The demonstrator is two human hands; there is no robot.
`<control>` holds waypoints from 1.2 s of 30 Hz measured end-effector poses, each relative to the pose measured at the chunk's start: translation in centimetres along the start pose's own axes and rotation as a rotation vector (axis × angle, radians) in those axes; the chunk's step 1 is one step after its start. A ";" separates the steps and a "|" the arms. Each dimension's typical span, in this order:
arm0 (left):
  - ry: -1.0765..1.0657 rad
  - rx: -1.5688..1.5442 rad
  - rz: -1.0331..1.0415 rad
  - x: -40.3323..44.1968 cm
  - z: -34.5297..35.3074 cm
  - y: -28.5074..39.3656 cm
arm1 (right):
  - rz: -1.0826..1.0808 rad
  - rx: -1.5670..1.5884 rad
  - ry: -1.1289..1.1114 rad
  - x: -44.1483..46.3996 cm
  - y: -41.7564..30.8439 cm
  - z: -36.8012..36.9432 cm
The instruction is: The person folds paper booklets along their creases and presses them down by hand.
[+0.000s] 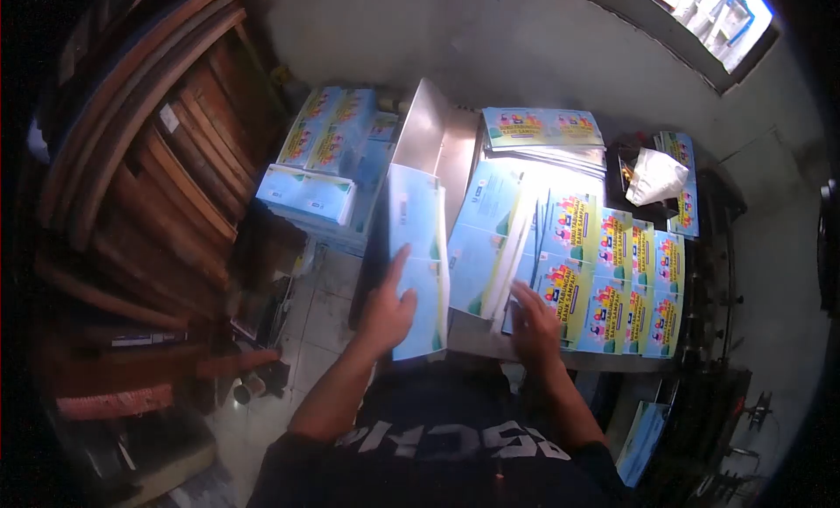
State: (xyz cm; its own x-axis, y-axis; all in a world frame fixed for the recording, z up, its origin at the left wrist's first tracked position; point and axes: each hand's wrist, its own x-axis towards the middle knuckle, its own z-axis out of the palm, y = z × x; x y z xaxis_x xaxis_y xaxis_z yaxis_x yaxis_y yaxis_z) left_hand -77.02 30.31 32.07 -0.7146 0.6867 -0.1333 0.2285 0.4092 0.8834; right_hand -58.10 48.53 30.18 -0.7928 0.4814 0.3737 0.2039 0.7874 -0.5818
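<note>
My left hand [391, 308] lies on a light-blue booklet sheet [416, 215], its index finger stretched up along the cover and its thumb apart. This sheet sits at the left of the work surface, its white page edge facing right. My right hand [535, 326] has its fingers bent at the lower white edge of another blue booklet sheet [479, 245], near the front of the table. Part of its grip is hidden. Just right of that hand, overlapping booklets [567, 285] with yellow covers and cartoon figures lie fanned in rows.
Stacked booklets [328, 136] stand at the left, beside an upright metal plate [422, 127]. A further pile [542, 130] is at the back. Crumpled white paper [656, 177] rests on a dark box at the right. Wooden boards [188, 149] lean along the left side.
</note>
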 end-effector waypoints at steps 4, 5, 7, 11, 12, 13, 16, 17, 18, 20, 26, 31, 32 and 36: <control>0.046 0.103 0.034 0.2 0.7 1.1 | -0.032 -0.133 -0.216 3.5 -2.0 4.2; 0.089 0.118 0.001 -0.2 0.3 1.8 | -0.024 -0.224 -0.254 4.1 -2.2 5.4; 0.156 0.161 0.101 -0.7 -1.0 1.6 | -0.018 -0.315 -0.294 5.4 -2.5 7.4; 0.263 0.116 0.189 -1.4 -2.5 1.9 | 0.252 -0.404 -0.298 7.8 -2.8 9.8; 0.270 0.095 0.197 -1.3 -2.6 1.6 | 0.343 -0.430 -0.368 8.3 -2.8 10.0; 0.275 0.092 0.202 -1.2 -2.6 1.3 | 0.367 -0.397 -0.371 8.5 -2.7 10.1; 0.286 0.017 0.212 -1.3 -2.1 -0.1 | 0.424 -0.373 -0.360 8.1 -2.8 9.8; 0.229 -0.028 0.153 -1.5 -1.9 -0.5 | 0.420 -0.402 -0.328 7.8 -3.5 9.1; 0.167 -0.069 0.095 -1.5 -1.6 -0.9 | 0.420 -0.407 -0.331 7.1 -3.0 8.7; 0.088 -0.057 0.007 -1.4 -0.8 -1.3 | 0.229 -0.143 -0.088 6.2 -1.5 6.9; 0.066 -0.136 0.187 0.4 3.3 -3.4 | 0.375 -0.262 -0.149 6.8 -5.4 0.8; -0.106 -0.517 -0.153 2.6 4.9 -7.7 | 0.131 -0.056 -0.318 3.4 -10.1 3.9; -0.113 -0.512 -0.148 2.5 4.8 -7.5 | 0.192 0.022 -0.477 3.4 -11.8 4.1; -0.089 -0.634 -0.180 2.2 3.2 -6.3 | 0.445 0.162 -0.704 5.1 -11.2 3.6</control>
State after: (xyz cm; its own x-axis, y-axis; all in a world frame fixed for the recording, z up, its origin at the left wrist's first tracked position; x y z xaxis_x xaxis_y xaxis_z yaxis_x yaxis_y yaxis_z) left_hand -77.90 31.17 24.74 -0.6416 0.6990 -0.3158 -0.3421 0.1078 0.9335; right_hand -66.49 40.76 36.04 -0.8419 0.3388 -0.4200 0.5390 0.4907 -0.6847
